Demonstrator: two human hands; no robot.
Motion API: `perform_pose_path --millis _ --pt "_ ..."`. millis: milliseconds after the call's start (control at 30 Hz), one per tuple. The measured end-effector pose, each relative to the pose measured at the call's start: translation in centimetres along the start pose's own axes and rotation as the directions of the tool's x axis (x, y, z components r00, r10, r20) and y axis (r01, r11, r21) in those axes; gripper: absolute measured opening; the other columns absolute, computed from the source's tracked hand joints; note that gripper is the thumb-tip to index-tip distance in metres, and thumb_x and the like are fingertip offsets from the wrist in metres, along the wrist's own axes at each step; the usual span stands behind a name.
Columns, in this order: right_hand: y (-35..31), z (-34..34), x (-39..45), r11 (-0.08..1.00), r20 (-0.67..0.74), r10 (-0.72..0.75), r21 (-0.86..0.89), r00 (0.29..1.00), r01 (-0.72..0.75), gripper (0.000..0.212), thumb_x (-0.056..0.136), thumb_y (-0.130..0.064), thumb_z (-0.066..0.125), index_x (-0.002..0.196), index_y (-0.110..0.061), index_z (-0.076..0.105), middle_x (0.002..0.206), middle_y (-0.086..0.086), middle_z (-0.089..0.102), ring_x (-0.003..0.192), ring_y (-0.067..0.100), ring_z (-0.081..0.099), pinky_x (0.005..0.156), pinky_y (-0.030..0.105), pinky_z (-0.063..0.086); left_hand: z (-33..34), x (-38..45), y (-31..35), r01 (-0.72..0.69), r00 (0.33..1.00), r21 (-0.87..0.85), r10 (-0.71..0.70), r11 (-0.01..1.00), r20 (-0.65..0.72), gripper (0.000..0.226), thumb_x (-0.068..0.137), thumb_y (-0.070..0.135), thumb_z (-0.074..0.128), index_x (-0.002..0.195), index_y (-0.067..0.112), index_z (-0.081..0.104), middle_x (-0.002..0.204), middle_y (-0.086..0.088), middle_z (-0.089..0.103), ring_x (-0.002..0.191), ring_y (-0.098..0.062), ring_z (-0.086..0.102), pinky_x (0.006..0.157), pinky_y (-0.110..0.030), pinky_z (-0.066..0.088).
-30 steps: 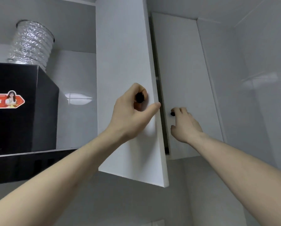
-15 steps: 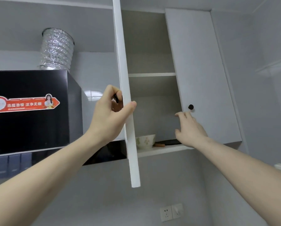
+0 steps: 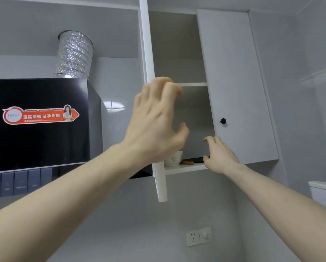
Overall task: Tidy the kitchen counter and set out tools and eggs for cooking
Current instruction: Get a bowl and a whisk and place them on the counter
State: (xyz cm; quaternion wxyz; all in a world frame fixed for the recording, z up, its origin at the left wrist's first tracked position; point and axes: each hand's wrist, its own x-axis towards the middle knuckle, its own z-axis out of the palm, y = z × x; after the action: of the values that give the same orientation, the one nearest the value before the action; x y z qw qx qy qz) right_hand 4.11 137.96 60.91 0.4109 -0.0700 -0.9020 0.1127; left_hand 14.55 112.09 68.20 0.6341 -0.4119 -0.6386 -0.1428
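A white wall cupboard hangs overhead with its left door point(image 3: 159, 184) swung wide, seen edge-on. My left hand point(image 3: 156, 121) is raised in front of the opening, off the door, with fingers spread and loosely bent, holding nothing. My right hand point(image 3: 219, 156) touches the lower inner edge of the right door point(image 3: 236, 82), which stands closed with a black knob point(image 3: 223, 121). On the bottom shelf point(image 3: 185, 168) stand a pale bowl with a flower print point(image 3: 174, 158), a small orange-brown thing point(image 3: 187, 162) and a dark flat object point(image 3: 199, 159). The upper shelf looks bare.
A black range hood point(image 3: 39, 125) with a red sticker hangs at the left, a silver flexible duct point(image 3: 74, 55) rising above it. Grey tiled wall lies below the cupboard, with a socket and switch point(image 3: 199, 236). A white appliance edge point(image 3: 324, 193) shows at far right.
The left door has swung from nearly closed to fully wide. My left hand has let go of its knob and moved right, in front of the opening. My right hand has slipped below the right knob.
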Motion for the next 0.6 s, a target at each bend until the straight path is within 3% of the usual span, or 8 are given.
perform_pose_path --millis 67,133,200,300,433,600 --pt "1.2 -0.2 0.3 1.0 0.016 0.023 0.011 1.0 -0.023 0.058 0.094 -0.021 0.056 0.147 -0.021 0.033 0.145 0.003 0.038 0.123 0.029 0.051 0.09 0.042 0.05 1.3 0.9 2.3 -0.086 0.993 0.034 0.083 0.996 0.079 0.053 0.071 0.028 0.067 0.12 0.018 0.05 0.129 0.0 0.042 0.116 -0.025 0.039 0.093 -0.033 0.032" --pt "2.8 -0.1 0.8 0.999 0.019 0.028 0.042 0.999 -0.028 0.054 0.091 -0.018 0.055 0.142 -0.018 0.037 0.138 0.007 0.042 0.111 0.03 0.054 0.083 0.04 0.049 3.7 2.2 4.2 -0.075 0.977 0.022 0.069 0.997 0.2 0.054 0.071 0.031 0.067 0.12 0.02 0.048 0.126 0.001 0.04 0.113 -0.024 0.037 0.089 -0.032 0.03" --pt "4.5 0.1 1.1 0.997 0.021 0.036 0.072 0.999 -0.038 0.051 0.091 -0.016 0.054 0.139 -0.015 0.04 0.132 0.008 0.045 0.098 0.027 0.051 0.078 0.036 0.045 6.8 4.0 5.4 -0.009 0.94 0.05 -0.008 0.999 0.341 0.051 0.076 0.032 0.066 0.121 0.019 0.045 0.126 -0.002 0.038 0.111 -0.025 0.036 0.086 -0.034 0.031" --pt "6.2 0.6 1.7 0.993 0.019 0.078 0.086 0.997 -0.079 0.052 0.093 -0.016 0.052 0.143 -0.019 0.038 0.135 0.004 0.044 0.095 0.023 0.05 0.077 0.036 0.045 12.0 6.7 6.2 0.133 0.861 0.121 -0.175 0.984 0.478 0.044 0.082 0.031 0.063 0.119 0.015 0.045 0.127 -0.007 0.037 0.113 -0.029 0.037 0.086 -0.037 0.033" --pt "7.2 1.1 2.6 0.994 0.008 0.069 0.086 0.998 -0.069 0.05 0.096 -0.017 0.052 0.144 -0.021 0.041 0.139 0.003 0.047 0.114 0.027 0.056 0.083 0.038 0.049 18.3 6.8 5.4 0.382 0.745 0.179 -0.417 0.906 0.52 0.05 0.086 0.031 0.062 0.128 0.012 0.044 0.134 -0.01 0.036 0.122 -0.032 0.038 0.088 -0.038 0.032" --pt "7.7 2.2 3.8 0.996 0.004 -0.007 0.09 1.0 0.007 0.045 0.098 -0.021 0.054 0.141 -0.02 0.045 0.142 0.003 0.05 0.124 0.027 0.057 0.097 0.042 0.05 23.4 2.3 2.2 0.621 0.596 0.242 -0.649 0.746 0.473 0.052 0.091 0.03 0.056 0.137 0.011 0.04 0.15 -0.013 0.027 0.135 -0.036 0.033 0.106 -0.044 0.037"
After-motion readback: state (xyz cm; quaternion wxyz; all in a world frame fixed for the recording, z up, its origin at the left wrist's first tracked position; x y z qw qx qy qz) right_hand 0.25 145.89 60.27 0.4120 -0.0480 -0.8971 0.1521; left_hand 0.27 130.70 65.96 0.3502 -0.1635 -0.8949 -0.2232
